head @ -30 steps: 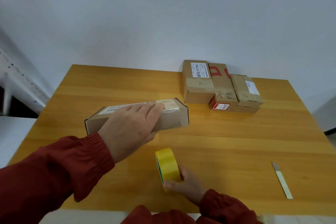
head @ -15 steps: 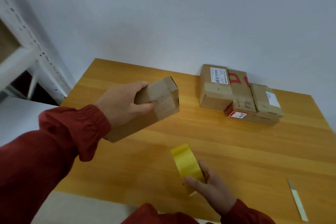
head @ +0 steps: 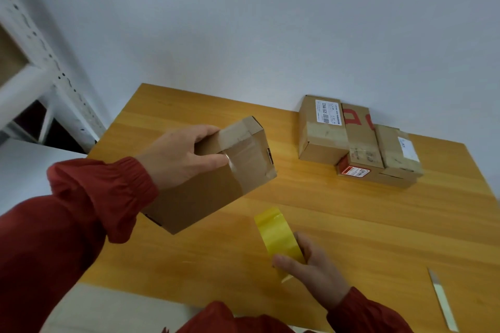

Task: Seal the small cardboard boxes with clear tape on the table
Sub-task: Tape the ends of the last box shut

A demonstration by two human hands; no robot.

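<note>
My left hand [head: 178,159] grips a long cardboard box [head: 216,184] and holds it tilted in the air above the table's left half; clear tape shows across its upper end. My right hand [head: 311,270] holds a yellow roll of tape [head: 278,232] upright near the table's front edge, thumb on its lower rim. A short loose end of tape sticks out under the roll.
Three more cardboard boxes [head: 359,140] lie packed together at the back right of the wooden table [head: 351,224]. A slim knife [head: 443,303] lies at the front right edge. A white metal shelf frame [head: 40,76] stands to the left.
My left hand picked the long box up off the table and turned it so its taped end faces up. The view swung left. The tape roll stayed in my right hand.
</note>
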